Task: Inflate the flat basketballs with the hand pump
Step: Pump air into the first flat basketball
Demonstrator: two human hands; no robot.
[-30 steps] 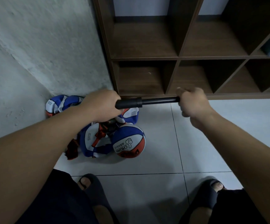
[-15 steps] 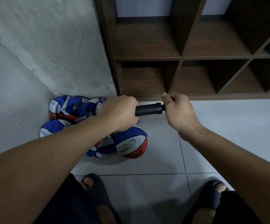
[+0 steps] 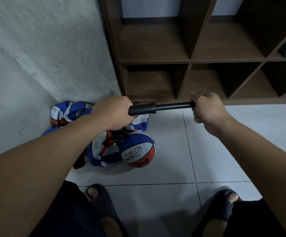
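Note:
A black hand pump [image 3: 161, 108] is held level in the air above the floor. My left hand [image 3: 114, 112] grips its thick barrel end, and my right hand [image 3: 207, 106] grips the handle, with the thinner rod drawn out between them. Below my left hand lies a heap of flat blue, white and red basketballs [image 3: 101, 151] in the wall corner. One round basketball [image 3: 138, 149] marked CHILDREN sits on the floor at the heap's right edge. The pump's outlet end is hidden under my left hand.
A dark wooden cubby shelf [image 3: 190, 60] stands behind the pump, its lower edge close to my hands. A rough grey wall [image 3: 36, 57] closes the left side. White floor tiles [image 3: 215, 159] stretch to the right. My feet in dark slippers [image 3: 103, 206] stand near the bottom.
My right hand pulled the handle out to the right after a push in half a second ago, so the rod shows again. My left hand and the barrel shifted slightly.

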